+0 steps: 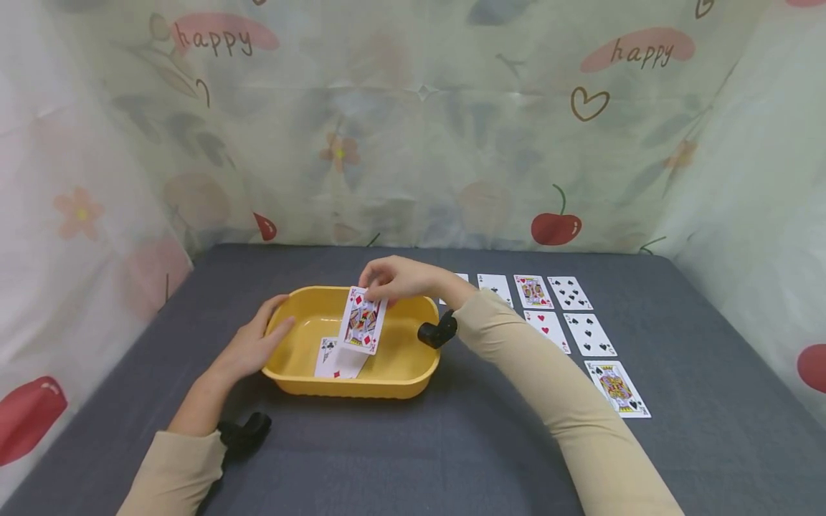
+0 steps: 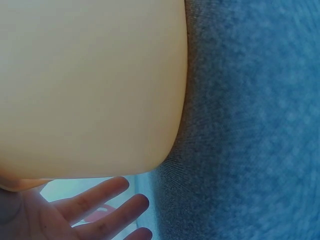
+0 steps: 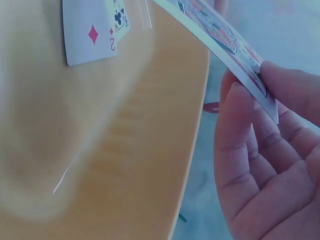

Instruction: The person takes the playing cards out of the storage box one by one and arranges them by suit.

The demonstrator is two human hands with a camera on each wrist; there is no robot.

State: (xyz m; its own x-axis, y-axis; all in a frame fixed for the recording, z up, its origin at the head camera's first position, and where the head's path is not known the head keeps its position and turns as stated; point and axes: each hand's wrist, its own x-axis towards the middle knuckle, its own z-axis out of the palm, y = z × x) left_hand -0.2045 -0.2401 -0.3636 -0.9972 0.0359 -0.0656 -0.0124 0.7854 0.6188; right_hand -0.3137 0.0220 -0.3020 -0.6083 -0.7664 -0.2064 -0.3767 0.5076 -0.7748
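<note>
My right hand [image 1: 396, 278] pinches a face card of diamonds [image 1: 363, 322] by its top end, thumb on the printed side. The card hangs tilted, face up, above the yellow plastic tub [image 1: 419, 387]. In the right wrist view, the two of diamonds [image 3: 87, 32] lies in the tub, partly over a clubs card [image 3: 120, 20]. My left hand [image 1: 254, 340] rests at the tub's left end, thumb over the rim and the other fingers outside. The left wrist view shows those fingers [image 2: 112, 217] straight and spread beside the tub's wall.
Face-up cards lie in rows on the dark cloth [image 1: 400, 459] to the right, among them a king of spades [image 1: 617, 389], a five of spades [image 1: 590, 335] and a face card of hearts [image 1: 533, 292]. The right forearm partly covers some. A patterned curtain [image 1: 419, 143] stands behind.
</note>
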